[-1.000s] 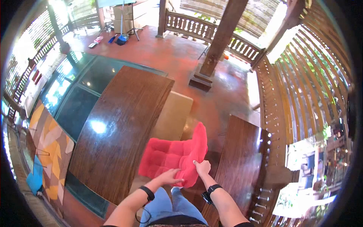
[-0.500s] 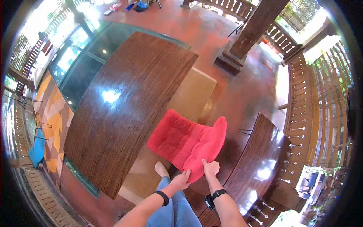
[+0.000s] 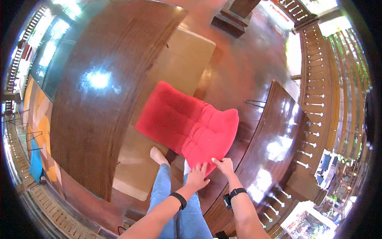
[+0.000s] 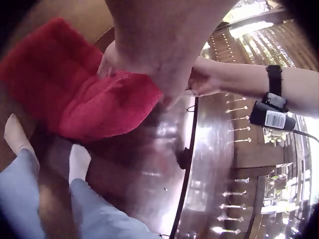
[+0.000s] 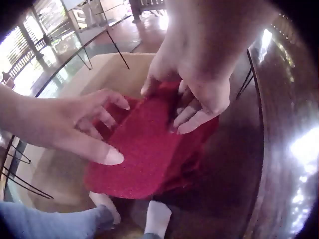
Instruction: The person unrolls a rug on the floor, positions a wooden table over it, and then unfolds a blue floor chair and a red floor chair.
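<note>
A red tufted cushion (image 3: 183, 123) hangs in front of the legs, its far part over the tan bench and its near corner at the hands. The left hand (image 3: 197, 176) lies against the near edge with fingers spread; in the right wrist view the left hand (image 5: 84, 122) has its fingers apart and the thumb over the red cloth (image 5: 142, 149). At the corner beside it, the right hand (image 3: 225, 165) pinches the cushion's edge; the right hand (image 5: 197, 94) shows thumb and curled fingers around the fabric.
A long dark wooden table (image 3: 99, 99) stands left, with a tan bench (image 3: 183, 55) along it. Another dark wooden surface (image 3: 262, 151) runs along the right, by the railing. A pillar base (image 3: 230, 20) stands ahead. Both feet are just below the cushion.
The view has tipped down. The cushion has swung leftward and flattened out, its far part now over the bench. The left hand's fingers have loosened from their grip on the edge.
</note>
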The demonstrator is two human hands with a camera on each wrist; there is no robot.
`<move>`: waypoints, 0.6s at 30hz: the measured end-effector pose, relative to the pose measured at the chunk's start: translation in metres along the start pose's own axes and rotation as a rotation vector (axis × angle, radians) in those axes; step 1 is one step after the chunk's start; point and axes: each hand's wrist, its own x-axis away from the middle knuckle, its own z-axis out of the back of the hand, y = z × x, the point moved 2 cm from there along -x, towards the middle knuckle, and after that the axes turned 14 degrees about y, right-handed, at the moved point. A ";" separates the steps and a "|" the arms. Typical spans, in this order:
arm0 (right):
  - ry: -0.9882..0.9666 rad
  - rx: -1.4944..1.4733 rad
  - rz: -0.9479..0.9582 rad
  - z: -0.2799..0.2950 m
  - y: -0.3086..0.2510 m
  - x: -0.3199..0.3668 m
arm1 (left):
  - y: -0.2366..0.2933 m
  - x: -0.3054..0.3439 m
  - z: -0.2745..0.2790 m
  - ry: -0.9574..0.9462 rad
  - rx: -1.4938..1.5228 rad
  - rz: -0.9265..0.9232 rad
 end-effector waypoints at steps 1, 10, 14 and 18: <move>-0.060 -0.104 -0.038 0.004 0.001 -0.006 | -0.001 0.000 -0.004 0.084 -0.043 0.020; 0.060 -0.813 -0.205 0.026 0.021 -0.050 | -0.019 0.007 -0.064 -0.102 -0.021 0.065; 0.105 -0.793 -0.135 0.015 0.013 -0.048 | 0.003 0.004 -0.072 0.024 0.037 0.089; 0.134 -0.724 -0.089 0.012 0.006 -0.058 | 0.011 -0.004 -0.094 0.161 0.001 0.162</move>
